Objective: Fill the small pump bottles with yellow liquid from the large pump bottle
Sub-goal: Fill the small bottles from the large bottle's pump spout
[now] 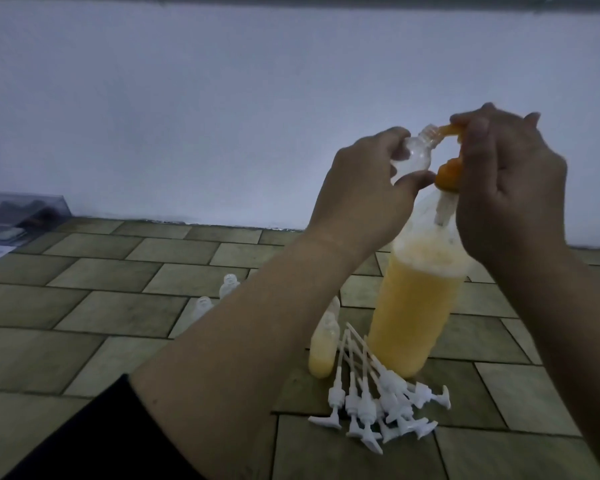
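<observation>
A large clear pump bottle (pixel 413 306), more than half full of yellow liquid, stands on the tiled floor. Its orange pump head (pixel 553 130) is under the fingers of my right hand (pixel 510 188), which curl over it. My left hand (pixel 361 188) grips a small clear bottle (pixel 174 155). That bottle is tilted, with its open neck against the orange spout. A small bottle partly filled with yellow liquid (pixel 323 344) stands left of the large bottle. Two small clear bottles (pixel 229 285) stand further left, partly hidden by my left forearm.
A pile of several white pump tops with dip tubes (pixel 378 396) lies on the floor in front of the large bottle. A white wall (pixel 222 116) rises behind. A dark box (pixel 14 216) sits at the far left by the wall.
</observation>
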Motion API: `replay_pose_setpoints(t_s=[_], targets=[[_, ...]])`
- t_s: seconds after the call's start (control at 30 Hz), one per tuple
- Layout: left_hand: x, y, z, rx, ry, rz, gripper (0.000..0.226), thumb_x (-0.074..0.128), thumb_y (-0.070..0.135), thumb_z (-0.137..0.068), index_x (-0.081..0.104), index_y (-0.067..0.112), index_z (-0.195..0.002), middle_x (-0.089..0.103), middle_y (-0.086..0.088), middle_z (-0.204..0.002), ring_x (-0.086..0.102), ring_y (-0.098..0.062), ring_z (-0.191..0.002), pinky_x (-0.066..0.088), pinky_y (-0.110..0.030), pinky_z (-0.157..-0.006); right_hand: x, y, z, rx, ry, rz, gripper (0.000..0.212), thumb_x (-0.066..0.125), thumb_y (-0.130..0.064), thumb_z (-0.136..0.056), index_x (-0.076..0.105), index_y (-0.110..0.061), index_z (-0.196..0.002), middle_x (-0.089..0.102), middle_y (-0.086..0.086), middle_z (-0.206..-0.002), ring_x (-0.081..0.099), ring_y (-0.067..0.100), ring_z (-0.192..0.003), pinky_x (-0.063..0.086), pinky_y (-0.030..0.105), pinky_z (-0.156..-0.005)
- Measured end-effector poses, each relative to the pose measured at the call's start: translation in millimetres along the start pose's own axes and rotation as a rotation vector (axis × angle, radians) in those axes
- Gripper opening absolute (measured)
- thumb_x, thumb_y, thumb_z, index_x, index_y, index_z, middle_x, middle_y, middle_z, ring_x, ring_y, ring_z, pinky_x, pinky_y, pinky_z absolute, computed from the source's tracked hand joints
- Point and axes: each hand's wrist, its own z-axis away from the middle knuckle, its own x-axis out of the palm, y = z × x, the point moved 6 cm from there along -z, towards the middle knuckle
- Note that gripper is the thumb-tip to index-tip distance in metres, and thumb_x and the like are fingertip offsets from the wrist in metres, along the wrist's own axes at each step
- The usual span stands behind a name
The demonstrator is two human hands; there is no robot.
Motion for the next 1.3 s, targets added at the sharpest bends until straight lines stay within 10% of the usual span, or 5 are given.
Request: replay_pose_setpoints(t_s=[0.27,0.6,0.93,1.3], targets=[[9.7,-2.1,4.9,-0.009,-0.022,0.004,0.048,0.067,0.027,-0.085,0.053,0.017,-0.129,0.061,0.002,-0.124,0.06,-0.011,-0.103,0.045,-0.017,-0.083,6.7,10.1,13.7,0.002,0.096,0.031,0.039,0.031,-0.025,-0.101,0.061,-0.003,-0.113,0.063,0.009,-0.113,0.04,-0.008,-0.103,0.024,0.042,-0.115],[5.8,6.8,-1.2,0.022,-0.002,0.005,0.047,0.068,0.029,-0.084,0.054,0.019,-0.128,0.063,0.004,-0.119,0.053,-0.004,-0.09,0.044,-0.016,-0.078,-7.2,3.8,-4.8,0.022,0.057,0.011,0.053,0.024,-0.037,-0.1,0.066,-0.005,-0.103,0.057,-0.005,-0.094,0.054,0.013,-0.113,0.029,0.048,-0.111],[12.3,-4.6,2.7,-0.016,-0.026,0.027,0.045,0.068,0.028,-0.084,0.055,0.019,-0.126,0.063,0.003,-0.116,0.057,-0.007,-0.091,0.046,-0.018,-0.079,7.3,11.1,11.0,0.027,0.031,0.037,0.047,0.028,-0.036,-0.099,0.061,-0.006,-0.114,0.063,0.007,-0.113,0.053,0.016,-0.114,0.006,0.02,-0.115],[-5.2,-15.8,-0.6,-0.08,0.019,0.14,0.038,0.069,0.028,-0.083,0.055,0.021,-0.118,0.062,0.013,-0.103,0.059,0.0,-0.092,0.047,-0.015,-0.077,-6.7,0.4,-8.2,0.087,-0.048,0.045,0.049,0.022,-0.039,-0.102,0.06,-0.011,-0.113,0.048,-0.009,-0.1,0.045,0.007,-0.1,0.026,0.049,-0.112]])
